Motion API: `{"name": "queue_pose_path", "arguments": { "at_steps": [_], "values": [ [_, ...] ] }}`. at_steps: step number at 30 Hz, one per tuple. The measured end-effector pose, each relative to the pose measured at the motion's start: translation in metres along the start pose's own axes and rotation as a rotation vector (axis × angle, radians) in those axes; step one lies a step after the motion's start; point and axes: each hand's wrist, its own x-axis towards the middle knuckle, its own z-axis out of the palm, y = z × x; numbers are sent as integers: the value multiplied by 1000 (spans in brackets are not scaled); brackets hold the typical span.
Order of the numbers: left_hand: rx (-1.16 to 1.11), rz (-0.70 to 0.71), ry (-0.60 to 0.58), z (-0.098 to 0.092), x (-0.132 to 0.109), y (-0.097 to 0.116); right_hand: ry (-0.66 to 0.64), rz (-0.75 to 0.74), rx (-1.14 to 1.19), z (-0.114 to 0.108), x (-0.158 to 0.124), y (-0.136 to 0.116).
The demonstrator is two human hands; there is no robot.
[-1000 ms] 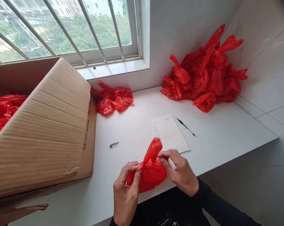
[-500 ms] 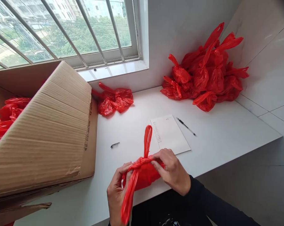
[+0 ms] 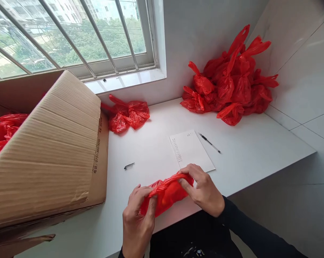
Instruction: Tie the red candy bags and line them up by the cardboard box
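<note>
A red plastic bag (image 3: 168, 195) lies at the front edge of the white table, its top edge stretched between my two hands. My left hand (image 3: 140, 211) pinches the left end of that edge between thumb and fingers. At the other end, my right hand (image 3: 202, 188) grips the edge the same way. Something rounded and lighter shows faintly through the thin plastic, but I cannot make out what. Just beyond the bag lies a white sheet of paper (image 3: 196, 150) with a column of handwriting down its left side.
A large cardboard box (image 3: 57, 150) with red bags inside stands at the left. Tied red bags (image 3: 137, 114) sit beside it, and a heap of others (image 3: 231, 82) fills the back right corner. A pen (image 3: 209, 143) and its cap (image 3: 129, 166) lie on the table (image 3: 258, 154).
The knotted crossing and upright loop of the bag's handles are gone from view. My hands have moved slightly apart, and the bag's top edge is now pulled out straight between them.
</note>
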Motion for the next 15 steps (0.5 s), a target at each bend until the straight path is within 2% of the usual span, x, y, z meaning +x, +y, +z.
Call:
{"name": "queue_pose_path", "arguments": {
  "at_steps": [3, 5, 9, 11, 15],
  "values": [
    [-10, -152, 88, -6, -2, -4, 53, 171, 148, -11, -7, 3],
    [-27, -200, 104, -8, -4, 1, 76, 225, 204, -17, -12, 2],
    [-8, -55, 80, -2, -2, 26, 25, 208, 293, -20, -18, -9],
    [-8, -3, 108, -1, 0, 35, -2, 205, 301, -20, -18, -14],
    [-82, -141, 312, -9, 4, 41, 54, 266, 321, -26, -21, -12]
  ]
}}
